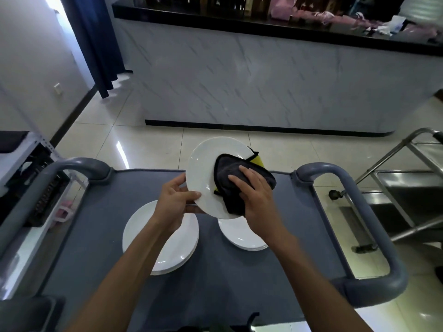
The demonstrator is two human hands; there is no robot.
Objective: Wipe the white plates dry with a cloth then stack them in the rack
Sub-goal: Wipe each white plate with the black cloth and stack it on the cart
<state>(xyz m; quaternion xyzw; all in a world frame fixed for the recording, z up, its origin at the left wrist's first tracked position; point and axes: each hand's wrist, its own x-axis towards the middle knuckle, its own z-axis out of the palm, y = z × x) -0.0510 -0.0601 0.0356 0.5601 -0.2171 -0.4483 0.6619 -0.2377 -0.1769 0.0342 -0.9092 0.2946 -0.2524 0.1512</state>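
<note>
- Two hands at work: left hand fingers pinch the near-left rim of the raised white plate, thumb on the face, the rest curled behind.
- Right hand lies flat on the dark cloth, fingers spread and pressing it onto the plate's right half; a yellow underside peeks out at the far edge.
- Looks like the wiping step, mid-plate by my read; the left half of the face is bare of cloth.
- Plate is held above the grey cart top, tilted, face turned up toward the camera, its longer span running from near-right up to far-left.
- Below sit two stacks: left stack, right stack, well apart.
- Next call: sweep the cloth across the uncovered side, probably turn the plate for the back, then find the rack, which I cannot pick out for certain.
</note>
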